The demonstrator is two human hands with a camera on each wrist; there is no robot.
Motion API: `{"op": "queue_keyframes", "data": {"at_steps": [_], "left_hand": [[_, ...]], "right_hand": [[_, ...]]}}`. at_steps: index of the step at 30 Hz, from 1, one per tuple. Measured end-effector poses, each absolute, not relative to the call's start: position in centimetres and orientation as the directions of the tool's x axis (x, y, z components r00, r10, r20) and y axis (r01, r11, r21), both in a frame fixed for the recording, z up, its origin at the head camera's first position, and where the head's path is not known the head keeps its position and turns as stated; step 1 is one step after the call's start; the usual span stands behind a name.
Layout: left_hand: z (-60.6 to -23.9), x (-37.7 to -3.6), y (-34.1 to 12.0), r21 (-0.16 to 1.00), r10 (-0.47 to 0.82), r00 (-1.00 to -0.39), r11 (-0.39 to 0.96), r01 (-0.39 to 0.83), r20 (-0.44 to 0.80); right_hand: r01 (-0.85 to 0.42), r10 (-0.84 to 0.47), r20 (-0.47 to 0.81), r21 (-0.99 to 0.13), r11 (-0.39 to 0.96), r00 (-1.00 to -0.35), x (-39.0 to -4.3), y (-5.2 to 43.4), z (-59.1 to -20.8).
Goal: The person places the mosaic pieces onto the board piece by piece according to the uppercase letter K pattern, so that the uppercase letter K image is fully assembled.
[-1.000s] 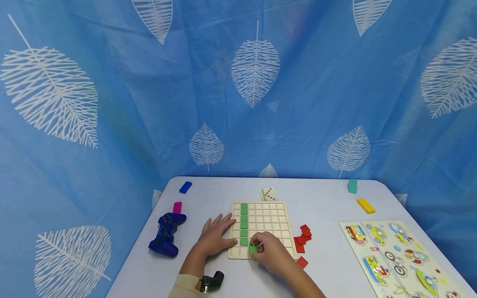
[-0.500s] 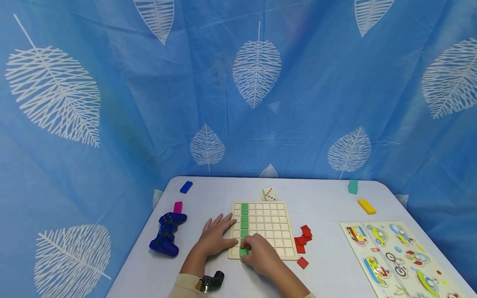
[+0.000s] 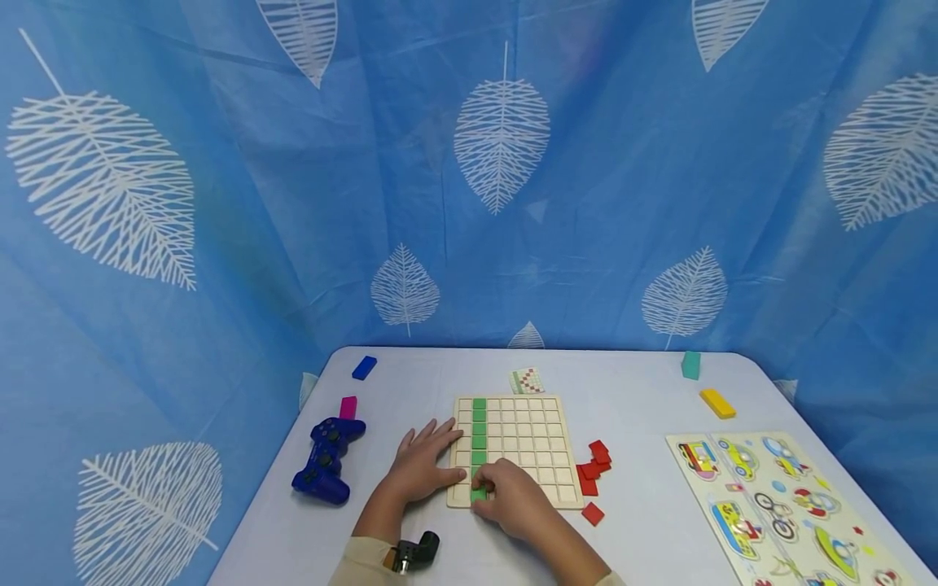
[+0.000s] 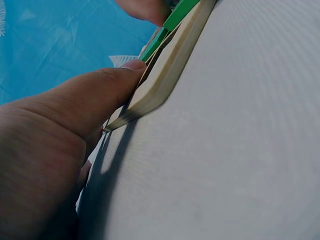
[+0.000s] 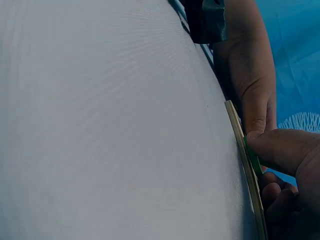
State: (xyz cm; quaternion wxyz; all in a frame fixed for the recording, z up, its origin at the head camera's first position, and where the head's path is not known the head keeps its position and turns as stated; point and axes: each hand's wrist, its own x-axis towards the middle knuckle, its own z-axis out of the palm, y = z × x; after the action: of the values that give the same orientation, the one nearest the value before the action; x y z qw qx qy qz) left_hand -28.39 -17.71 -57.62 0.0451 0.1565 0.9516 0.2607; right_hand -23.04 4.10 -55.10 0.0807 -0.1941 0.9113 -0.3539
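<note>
A wooden grid board (image 3: 542,435) lies at mid-table, with a column of green square tiles (image 3: 479,429) in its second column from the left. Thumb and fingers of my right hand (image 3: 516,500) pinch a green tile (image 3: 479,494) at that column's near end, partly covering it. In the right wrist view the pinched tile (image 5: 253,159) sits right at the board's edge. Spread out, my left hand (image 3: 421,464) rests along the board's left side, fingertips on its rim. Its thumb (image 4: 110,90) reaches onto the board in the left wrist view.
Several red tiles (image 3: 589,486) lie right of the board, and a small pattern card (image 3: 527,381) behind it. A blue game controller (image 3: 326,461) is on the left. A picture puzzle board (image 3: 721,480) fills the right front. Coloured blocks, including a yellow one (image 3: 717,404), stand farther back.
My right hand has moved left with the green tile, from beside the green column to its near end, where it has stayed since half a second ago. The left hand has not moved.
</note>
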Motion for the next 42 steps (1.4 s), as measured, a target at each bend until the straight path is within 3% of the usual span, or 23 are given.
{"op": "queue_keyframes", "data": {"at_steps": [27,37,42], "left_hand": [[-57.6,-28.3,-17.9,0.518,0.317,-0.948,0.814,0.264,-0.014],[-57.8,-28.4,-17.9,0.521,0.318,-0.948,0.811,0.268,-0.006],[-57.8,-28.4,-17.9,0.516,0.319,-0.948,0.812,0.271,-0.004]], "right_hand": [[-0.249,-0.346,-0.006,-0.684,0.686,-0.938,-23.1,3.6,-55.4],[-0.275,-0.415,0.02,-0.779,0.564,-0.91,-23.3,5.1,-55.4],[-0.27,-0.361,0.074,-0.804,0.529,-0.93,-23.1,7.1,-55.1]]}}
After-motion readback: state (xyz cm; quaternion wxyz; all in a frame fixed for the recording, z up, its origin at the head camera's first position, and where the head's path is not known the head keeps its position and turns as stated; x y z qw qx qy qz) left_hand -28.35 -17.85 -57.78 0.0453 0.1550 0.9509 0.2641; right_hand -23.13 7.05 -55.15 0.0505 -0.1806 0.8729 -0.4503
